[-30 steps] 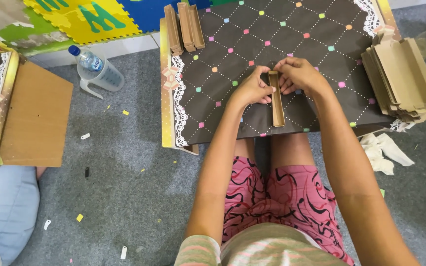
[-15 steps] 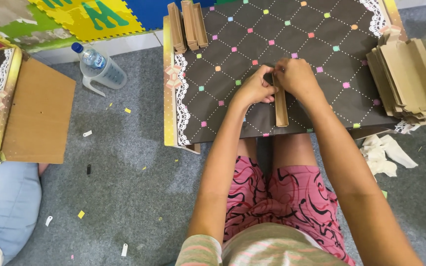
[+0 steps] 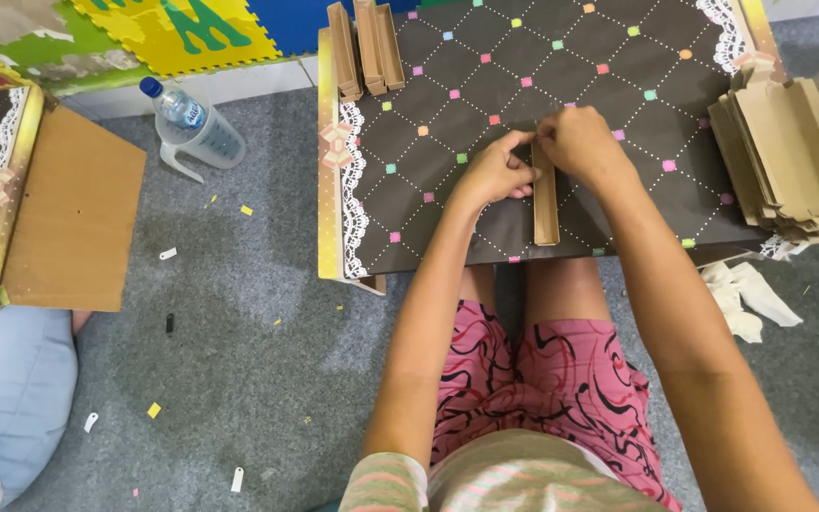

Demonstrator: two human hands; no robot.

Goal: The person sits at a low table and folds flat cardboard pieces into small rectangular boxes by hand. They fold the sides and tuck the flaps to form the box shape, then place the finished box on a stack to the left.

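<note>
Folding step under way: left hand and right hand both pinch closed on far end of narrow cardboard tray atop dotted table; next likely needs end flap pressed square.

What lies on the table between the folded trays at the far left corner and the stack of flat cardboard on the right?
Head view: both hands, left hand and right hand, working one narrow cardboard tray.

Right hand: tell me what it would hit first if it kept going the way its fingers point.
The right hand points leftward across the table. Its fingertips already meet the top end of the narrow cardboard tray; just beyond lie the fingers of the left hand. Depth is hard to judge from above.
</note>
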